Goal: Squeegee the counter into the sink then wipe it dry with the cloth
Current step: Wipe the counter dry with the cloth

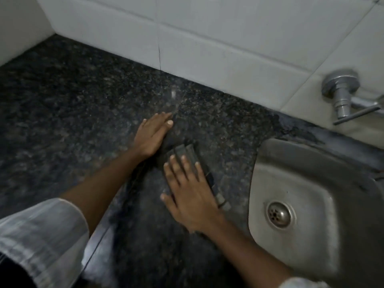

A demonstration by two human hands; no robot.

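A dark grey striped cloth (185, 152) lies flat on the black speckled granite counter (68, 113), just left of the steel sink (311, 183). My right hand (188, 194) lies palm down on the cloth's near half, fingers spread, pressing it to the counter. My left hand (152, 134) rests flat at the cloth's far left edge, fingers together and pointing toward the wall. Part of the cloth sticks out to the right of my right hand. No squeegee is in view.
White wall tiles (207, 38) back the counter. A chrome tap (340, 94) juts from the wall above the sink, whose drain (279, 214) is bare. The counter's front edge (99, 242) runs below my left forearm. A damp patch darkens the counter behind the sink.
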